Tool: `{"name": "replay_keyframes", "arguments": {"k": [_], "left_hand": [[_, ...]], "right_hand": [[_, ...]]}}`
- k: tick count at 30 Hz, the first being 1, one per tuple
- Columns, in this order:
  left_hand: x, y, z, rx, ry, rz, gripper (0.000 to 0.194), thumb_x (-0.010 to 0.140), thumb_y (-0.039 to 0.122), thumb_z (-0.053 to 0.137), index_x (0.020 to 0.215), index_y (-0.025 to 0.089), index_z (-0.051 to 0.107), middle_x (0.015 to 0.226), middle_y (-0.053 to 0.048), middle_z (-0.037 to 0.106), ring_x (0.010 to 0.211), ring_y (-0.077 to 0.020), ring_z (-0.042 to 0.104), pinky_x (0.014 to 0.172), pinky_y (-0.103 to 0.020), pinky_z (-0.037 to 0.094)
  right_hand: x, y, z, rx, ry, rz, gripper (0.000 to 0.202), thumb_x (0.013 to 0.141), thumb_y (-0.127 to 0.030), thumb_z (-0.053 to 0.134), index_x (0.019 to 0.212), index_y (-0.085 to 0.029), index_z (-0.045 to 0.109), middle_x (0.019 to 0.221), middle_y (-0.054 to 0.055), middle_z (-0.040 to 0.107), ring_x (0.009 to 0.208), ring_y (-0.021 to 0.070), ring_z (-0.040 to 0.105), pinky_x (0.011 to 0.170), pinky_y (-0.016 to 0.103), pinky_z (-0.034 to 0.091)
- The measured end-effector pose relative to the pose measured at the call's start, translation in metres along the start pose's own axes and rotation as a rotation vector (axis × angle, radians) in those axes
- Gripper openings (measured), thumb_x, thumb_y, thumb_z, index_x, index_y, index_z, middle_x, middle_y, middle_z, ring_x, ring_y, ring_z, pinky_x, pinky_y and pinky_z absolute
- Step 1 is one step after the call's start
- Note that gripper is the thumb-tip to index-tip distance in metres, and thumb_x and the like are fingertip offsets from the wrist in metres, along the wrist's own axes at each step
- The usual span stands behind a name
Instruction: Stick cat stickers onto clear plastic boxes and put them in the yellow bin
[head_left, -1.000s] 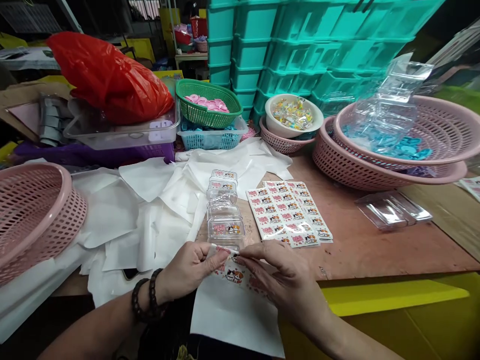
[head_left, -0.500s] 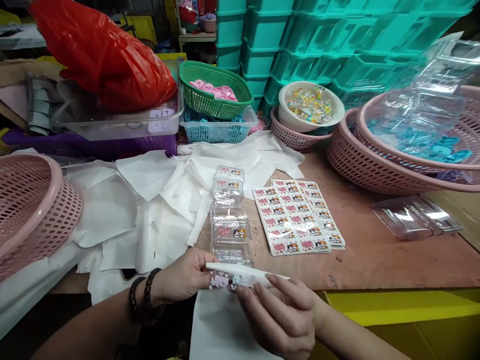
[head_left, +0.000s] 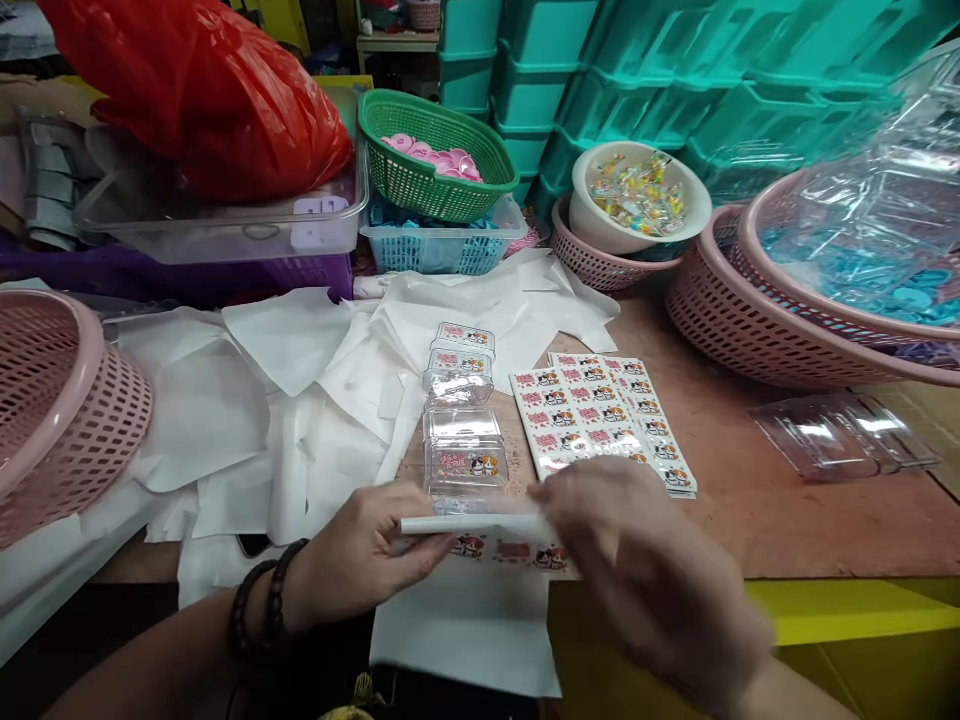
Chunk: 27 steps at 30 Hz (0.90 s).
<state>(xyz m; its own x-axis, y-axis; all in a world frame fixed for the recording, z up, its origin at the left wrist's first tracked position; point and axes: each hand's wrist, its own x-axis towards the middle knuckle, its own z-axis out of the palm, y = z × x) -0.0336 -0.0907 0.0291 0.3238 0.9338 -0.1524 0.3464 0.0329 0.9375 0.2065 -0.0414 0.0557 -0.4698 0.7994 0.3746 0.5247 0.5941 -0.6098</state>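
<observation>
My left hand (head_left: 360,550), with dark beads on its wrist, pinches the left end of a sticker sheet (head_left: 517,553). The sheet is bent over at the top, showing a row of cartoon cat stickers, and its white backing hangs toward my lap. My right hand (head_left: 652,570) is smeared by motion at the sheet's right end; its fingertips are too blurred to show a grip. Just beyond the hands, clear plastic cases (head_left: 465,425) stand in a column, some bearing cat stickers. Right of them lies a stack of sticker sheets (head_left: 581,400), partly covered by my right hand.
Loose white backing papers (head_left: 300,400) cover the table's left side beside a pink basket (head_left: 97,420). More clear plastic pieces (head_left: 844,435) lie at right, below pink baskets (head_left: 750,310). Behind are a white bowl (head_left: 585,205), a green basket (head_left: 420,190) and teal bins (head_left: 540,110).
My right hand has moved up and right along the sheet, now blurred. The sheet has turned so more of its cat stickers show. My left hand keeps its hold; the view has tilted slightly.
</observation>
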Motion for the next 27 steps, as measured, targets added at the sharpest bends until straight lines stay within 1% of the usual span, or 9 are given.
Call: {"name": "replay_keyframes", "arguments": {"k": [2, 4, 5, 7, 9, 14, 19, 24, 27], "left_hand": [[0.001, 0.001, -0.003, 0.128, 0.094, 0.09, 0.019, 0.087, 0.03, 0.064, 0.091, 0.017, 0.077, 0.117, -0.013, 0.063, 0.107, -0.0244, 0.063, 0.093, -0.035, 0.053], [0.003, 0.001, -0.004, 0.2, 0.119, 0.098, 0.018, 0.087, 0.03, 0.064, 0.091, 0.019, 0.078, 0.148, -0.015, 0.044, 0.134, -0.0314, 0.048, 0.109, -0.042, 0.043], [0.005, 0.0, -0.004, 0.206, 0.104, 0.083, 0.018, 0.087, 0.031, 0.064, 0.088, 0.019, 0.078, 0.157, -0.014, 0.034, 0.141, -0.0331, 0.041, 0.112, -0.043, 0.041], [0.008, -0.002, -0.003, 0.176, 0.055, 0.047, 0.022, 0.088, 0.034, 0.063, 0.081, 0.016, 0.076, 0.164, -0.013, 0.022, 0.144, -0.0339, 0.038, 0.11, -0.041, 0.043], [0.01, -0.005, -0.003, 0.137, 0.016, 0.027, 0.026, 0.088, 0.035, 0.063, 0.075, 0.014, 0.073, 0.164, -0.016, 0.022, 0.141, -0.0332, 0.043, 0.105, -0.037, 0.047], [0.013, -0.007, -0.002, 0.1, -0.021, 0.029, 0.024, 0.088, 0.031, 0.062, 0.074, 0.014, 0.071, 0.158, -0.019, 0.035, 0.144, -0.0323, 0.038, 0.107, -0.037, 0.046], [0.014, -0.008, -0.002, 0.079, -0.032, 0.032, 0.024, 0.088, 0.031, 0.062, 0.073, 0.014, 0.07, 0.164, -0.017, 0.02, 0.142, -0.0335, 0.04, 0.107, -0.036, 0.047], [0.014, -0.012, -0.002, 0.092, -0.057, 0.054, 0.022, 0.089, 0.029, 0.061, 0.076, 0.014, 0.071, 0.149, -0.019, 0.049, 0.146, -0.0308, 0.033, 0.11, -0.034, 0.044], [0.014, -0.014, -0.001, 0.108, -0.037, 0.084, 0.02, 0.089, 0.027, 0.061, 0.077, 0.015, 0.071, 0.149, -0.018, 0.05, 0.145, -0.0292, 0.036, 0.107, -0.032, 0.048]], "right_hand": [[0.031, 0.01, -0.004, 0.251, 0.017, 0.228, 0.018, 0.091, -0.042, 0.058, 0.086, -0.025, 0.063, 0.075, 0.003, 0.068, 0.065, 0.0167, 0.063, 0.06, 0.032, 0.053], [0.062, 0.021, -0.003, 0.457, -0.159, 0.43, 0.028, 0.084, -0.047, 0.066, 0.079, -0.021, 0.06, 0.067, 0.001, 0.063, 0.055, 0.012, 0.055, 0.05, 0.025, 0.044], [0.074, 0.026, 0.0, 0.517, -0.271, 0.515, 0.032, 0.08, -0.049, 0.07, 0.076, -0.02, 0.059, 0.063, 0.0, 0.061, 0.051, 0.0097, 0.05, 0.045, 0.023, 0.039], [0.092, 0.034, 0.009, 0.575, -0.442, 0.661, 0.034, 0.075, -0.048, 0.074, 0.07, -0.019, 0.056, 0.056, -0.003, 0.056, 0.044, 0.0064, 0.04, 0.04, 0.021, 0.027], [0.101, 0.038, 0.019, 0.59, -0.53, 0.751, 0.034, 0.074, -0.045, 0.075, 0.067, -0.019, 0.055, 0.052, -0.005, 0.054, 0.04, 0.0049, 0.032, 0.039, 0.022, 0.019], [0.108, 0.043, 0.035, 0.562, -0.585, 0.775, 0.03, 0.072, -0.037, 0.077, 0.062, -0.018, 0.056, 0.05, -0.004, 0.055, 0.043, 0.0055, 0.035, 0.043, 0.022, 0.02], [0.114, 0.043, 0.04, 0.504, -0.588, 0.797, 0.024, 0.077, -0.029, 0.072, 0.061, -0.018, 0.058, 0.049, -0.004, 0.056, 0.043, 0.0066, 0.035, 0.046, 0.024, 0.021], [0.116, 0.04, 0.041, 0.478, -0.586, 0.832, 0.024, 0.08, -0.025, 0.07, 0.06, -0.018, 0.059, 0.048, -0.004, 0.056, 0.042, 0.0063, 0.033, 0.046, 0.025, 0.02], [0.116, 0.042, 0.041, 0.473, -0.598, 0.845, 0.023, 0.079, -0.026, 0.072, 0.062, -0.017, 0.06, 0.049, -0.004, 0.056, 0.042, 0.0061, 0.033, 0.046, 0.025, 0.021]]}}
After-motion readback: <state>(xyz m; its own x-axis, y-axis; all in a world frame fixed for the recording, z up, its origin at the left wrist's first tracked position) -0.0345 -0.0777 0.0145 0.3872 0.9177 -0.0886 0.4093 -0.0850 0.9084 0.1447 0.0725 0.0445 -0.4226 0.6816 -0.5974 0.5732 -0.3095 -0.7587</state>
